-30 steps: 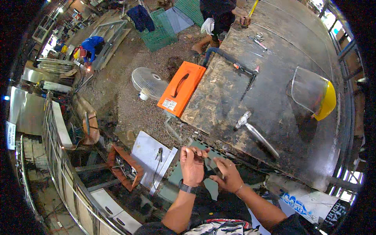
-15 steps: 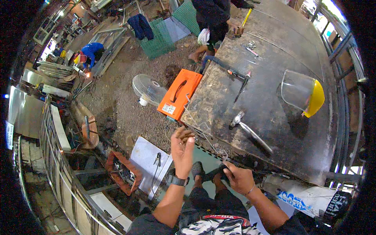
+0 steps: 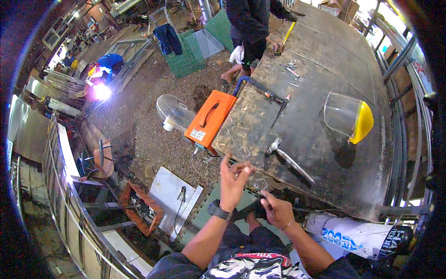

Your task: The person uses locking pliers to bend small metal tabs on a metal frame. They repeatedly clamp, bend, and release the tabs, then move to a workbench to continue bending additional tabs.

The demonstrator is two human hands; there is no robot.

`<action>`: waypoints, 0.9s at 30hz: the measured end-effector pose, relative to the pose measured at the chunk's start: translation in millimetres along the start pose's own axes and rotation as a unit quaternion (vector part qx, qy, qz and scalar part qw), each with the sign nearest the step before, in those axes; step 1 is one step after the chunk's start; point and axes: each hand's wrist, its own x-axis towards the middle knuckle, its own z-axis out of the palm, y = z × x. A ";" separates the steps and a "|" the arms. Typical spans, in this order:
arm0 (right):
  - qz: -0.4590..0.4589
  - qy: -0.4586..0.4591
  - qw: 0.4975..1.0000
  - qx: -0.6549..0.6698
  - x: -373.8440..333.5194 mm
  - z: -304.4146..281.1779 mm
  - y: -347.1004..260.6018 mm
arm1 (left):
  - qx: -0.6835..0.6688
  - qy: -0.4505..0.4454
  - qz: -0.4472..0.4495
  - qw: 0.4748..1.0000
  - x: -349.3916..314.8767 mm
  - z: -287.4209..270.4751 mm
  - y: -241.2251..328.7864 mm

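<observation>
A thin bent metal rod (image 3: 264, 180) with zigzag corners stretches from above the table corner down to my right hand (image 3: 279, 213). That hand is closed around the rod's lower end. My left hand (image 3: 236, 181), wearing a dark wristwatch, has its thumb and curled fingers together at the rod's middle; the fingers are slightly blurred. Just beyond lies the worn dark table (image 3: 325, 172). On it rest a hammer (image 3: 293, 162) with a metal handle, a clamp-like tool on a cable (image 3: 272, 96), and a face shield (image 3: 362, 122) with a yellow top.
An orange carry-handled machine (image 3: 213, 114) stands against the table's left edge, beside a fan (image 3: 174, 111). At the far side a person (image 3: 251, 23) holds a yellow tape measure (image 3: 288, 37). Welding light (image 3: 101, 92) glares at left. A white cylinder (image 3: 350, 236) lies at lower right.
My left hand has moved right to the rod, its fingers closing at the rod's middle. The right hand keeps its end. At far left the welding light has grown much brighter.
</observation>
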 end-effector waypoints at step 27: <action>-0.069 -0.264 0.867 -0.418 146.7 -117.2 -84.4 | 0.304 0.133 0.176 0.927 12.5 -33.8 -124.3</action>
